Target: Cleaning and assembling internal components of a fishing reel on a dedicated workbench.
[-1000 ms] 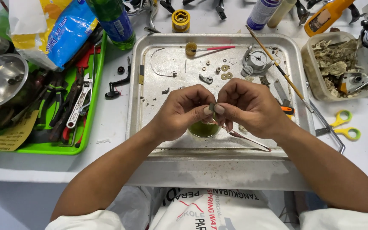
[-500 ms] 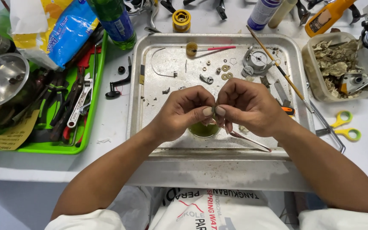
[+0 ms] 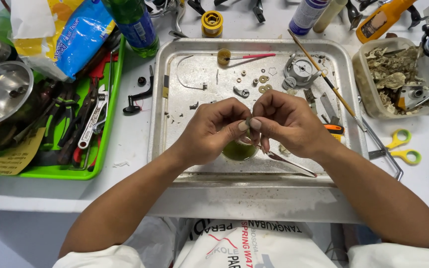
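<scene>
From the head camera I see my left hand (image 3: pixel 213 130) and right hand (image 3: pixel 285 121) pinching one tiny part (image 3: pixel 249 122) between fingertips, above a small green cup (image 3: pixel 238 150) on the metal tray (image 3: pixel 175 149). Washers (image 3: pixel 263 84), a brush (image 3: pixel 323 77) and tweezers (image 3: pixel 291 164) crowd around.

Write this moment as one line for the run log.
left hand: pinching small part | right hand: pinching same part | below: green cup | on: metal tray
</scene>
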